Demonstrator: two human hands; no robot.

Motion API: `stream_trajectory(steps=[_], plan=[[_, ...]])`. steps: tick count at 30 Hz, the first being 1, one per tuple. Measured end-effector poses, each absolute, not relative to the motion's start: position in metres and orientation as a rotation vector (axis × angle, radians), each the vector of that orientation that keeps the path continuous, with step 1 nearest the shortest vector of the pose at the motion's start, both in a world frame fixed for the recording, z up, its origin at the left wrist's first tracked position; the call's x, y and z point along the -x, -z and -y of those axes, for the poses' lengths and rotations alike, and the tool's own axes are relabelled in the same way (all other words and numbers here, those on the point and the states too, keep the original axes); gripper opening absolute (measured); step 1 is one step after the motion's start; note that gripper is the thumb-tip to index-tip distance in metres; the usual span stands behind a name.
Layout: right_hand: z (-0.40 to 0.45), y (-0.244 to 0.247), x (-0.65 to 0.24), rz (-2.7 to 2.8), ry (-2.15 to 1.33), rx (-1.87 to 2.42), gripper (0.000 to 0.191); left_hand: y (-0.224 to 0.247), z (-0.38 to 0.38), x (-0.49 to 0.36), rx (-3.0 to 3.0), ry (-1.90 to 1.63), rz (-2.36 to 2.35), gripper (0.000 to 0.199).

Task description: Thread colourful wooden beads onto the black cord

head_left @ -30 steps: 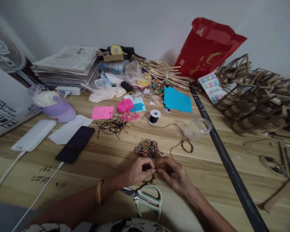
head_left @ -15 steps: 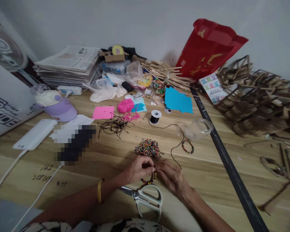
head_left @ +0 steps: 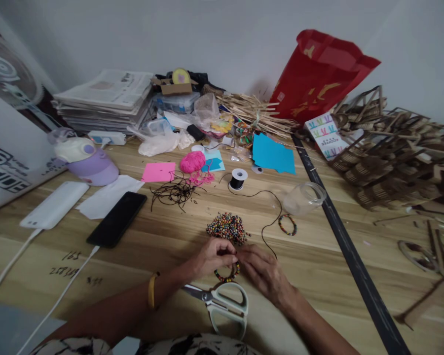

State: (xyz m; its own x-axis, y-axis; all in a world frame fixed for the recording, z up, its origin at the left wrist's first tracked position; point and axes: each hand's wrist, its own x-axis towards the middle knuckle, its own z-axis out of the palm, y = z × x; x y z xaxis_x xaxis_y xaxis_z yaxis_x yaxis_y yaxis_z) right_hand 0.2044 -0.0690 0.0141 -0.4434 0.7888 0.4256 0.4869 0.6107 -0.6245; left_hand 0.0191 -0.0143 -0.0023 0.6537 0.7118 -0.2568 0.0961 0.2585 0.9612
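My two bare hands meet just on the near side of a loose heap of small, round, multicoloured beads (head_left: 227, 228), which lies on a pale, wood-grained worktop (head_left: 163, 231). My left hand (head_left: 213, 257), with a yellow band (head_left: 151, 292) at the wrist, pinches thumb and forefinger on a ring of dark, multicoloured strung beads (head_left: 227, 279), which hangs on the side of the heap nearest me. My right hand (head_left: 265, 270) comes in from the heap's right, its fingers bent close to the left fingertips; I cannot tell whether they grip anything, as the hand hides it.

Nearer me than the heap are scissors with pale handles (head_left: 215, 299), their blades towards the left. To the right of the heap lies a second multicoloured beaded ring (head_left: 295, 228), and farther back on that side is a clear glass jar (head_left: 303, 198). Beyond the heap stands a white spool wound with black cord (head_left: 237, 182). Beyond it and to the left spreads a tangle of thin, dark cord pieces (head_left: 173, 192).
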Motion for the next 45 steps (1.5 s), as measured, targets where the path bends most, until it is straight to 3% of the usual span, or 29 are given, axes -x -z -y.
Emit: stream_trajectory(steps=[20,38,45], plan=[[0.069,-0.005,-0.206,2.111,-0.585,1.002,0.02,0.006,0.013,-0.018,-1.176,-0.465,-0.799,0.023],[0.075,-0.001,-0.2,2.264,-0.225,1.153,0.02,0.007,0.018,-0.022,-1.257,-0.559,-0.864,0.012],[0.075,-0.001,-0.197,2.192,-0.421,1.233,0.017,0.009,0.022,-0.023,-1.48,-0.637,-0.901,0.003]])
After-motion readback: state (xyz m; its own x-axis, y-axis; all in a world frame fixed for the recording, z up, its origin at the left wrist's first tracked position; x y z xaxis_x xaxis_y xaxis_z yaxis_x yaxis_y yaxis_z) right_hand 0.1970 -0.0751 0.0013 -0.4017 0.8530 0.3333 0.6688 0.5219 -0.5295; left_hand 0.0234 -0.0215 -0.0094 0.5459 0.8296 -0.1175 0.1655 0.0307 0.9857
